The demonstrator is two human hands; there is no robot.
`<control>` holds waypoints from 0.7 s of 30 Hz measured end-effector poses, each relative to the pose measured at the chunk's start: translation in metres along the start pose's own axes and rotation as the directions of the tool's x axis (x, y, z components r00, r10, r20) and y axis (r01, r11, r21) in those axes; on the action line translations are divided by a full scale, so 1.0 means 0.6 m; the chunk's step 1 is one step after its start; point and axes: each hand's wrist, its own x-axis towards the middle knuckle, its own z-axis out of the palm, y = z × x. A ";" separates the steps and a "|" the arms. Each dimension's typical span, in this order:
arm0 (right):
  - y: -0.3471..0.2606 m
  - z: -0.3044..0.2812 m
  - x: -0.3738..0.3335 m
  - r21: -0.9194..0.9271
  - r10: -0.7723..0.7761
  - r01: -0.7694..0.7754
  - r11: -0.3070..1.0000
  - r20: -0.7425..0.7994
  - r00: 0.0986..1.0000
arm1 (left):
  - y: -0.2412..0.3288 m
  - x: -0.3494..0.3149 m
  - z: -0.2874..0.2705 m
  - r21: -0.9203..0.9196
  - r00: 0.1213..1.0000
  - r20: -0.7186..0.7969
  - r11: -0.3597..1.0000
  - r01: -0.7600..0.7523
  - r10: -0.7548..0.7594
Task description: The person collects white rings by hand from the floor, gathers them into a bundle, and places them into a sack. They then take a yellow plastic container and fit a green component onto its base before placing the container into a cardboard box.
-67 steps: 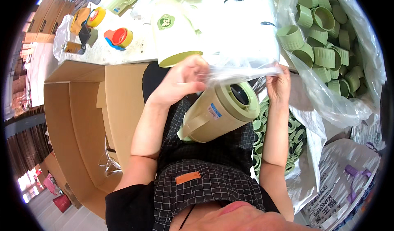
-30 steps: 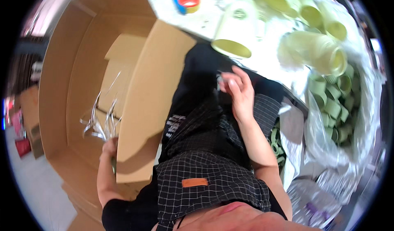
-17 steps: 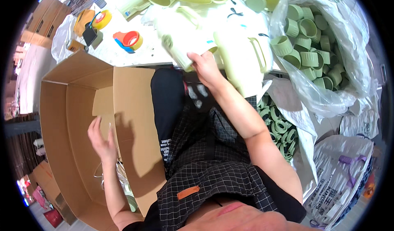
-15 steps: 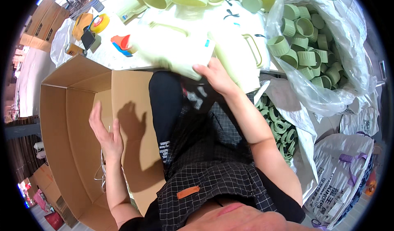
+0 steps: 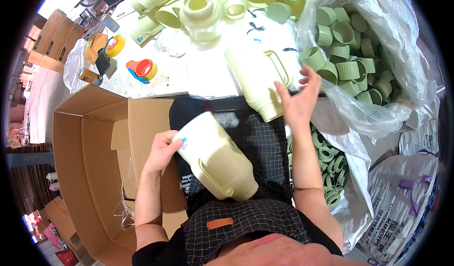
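Observation:
My left hand (image 5: 163, 150) grips a pale yellow-green plastic thermos jug shell (image 5: 218, 152) by its wide end. This shell hangs tilted over my lap, its side handle toward me and its narrower neck pointing down and right. My right hand (image 5: 301, 100) is open, fingers spread. Its thumb is close beside a second jug shell (image 5: 253, 74), which lies at the table's front edge with its neck toward me; whether they touch I cannot tell. Just beyond the right fingers are green round caps (image 5: 347, 70) in a clear plastic bag (image 5: 378, 124).
An open cardboard box (image 5: 90, 171) stands at my left. On the white table (image 5: 163, 84) are more shells (image 5: 201, 18), a red-and-blue tape dispenser (image 5: 142, 70), yellow tape (image 5: 115, 45) and a can (image 5: 90, 76). A white sack of green rings (image 5: 326, 155) sits at my right.
One jug shell has come off the table to my lap, passing from my right hand to my left. My right hand has moved right, to beside the other shell.

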 end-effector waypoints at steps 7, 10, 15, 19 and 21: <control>0.052 0.049 0.048 0.477 0.118 -0.249 0.843 0.287 0.950 | -0.027 0.060 -0.036 -0.376 0.847 -0.528 0.878 -0.297 0.060; 0.045 0.080 0.138 0.672 0.133 -0.258 0.695 0.232 0.964 | -0.004 0.114 -0.011 -0.475 0.770 -0.636 0.810 -0.344 -0.046; 0.104 0.106 0.221 0.066 -0.179 0.174 0.983 0.085 0.980 | 0.007 0.122 -0.028 -0.459 0.738 -0.673 0.813 -0.358 -0.055; 0.248 0.026 0.211 -0.717 -0.069 0.262 0.646 0.287 0.955 | -0.058 0.112 -0.036 -0.440 0.719 -0.695 0.785 -0.437 0.010; 0.222 -0.001 0.210 -0.762 0.292 0.055 0.646 0.314 0.903 | -0.040 0.121 -0.014 -0.436 0.753 -0.656 0.791 -0.428 0.046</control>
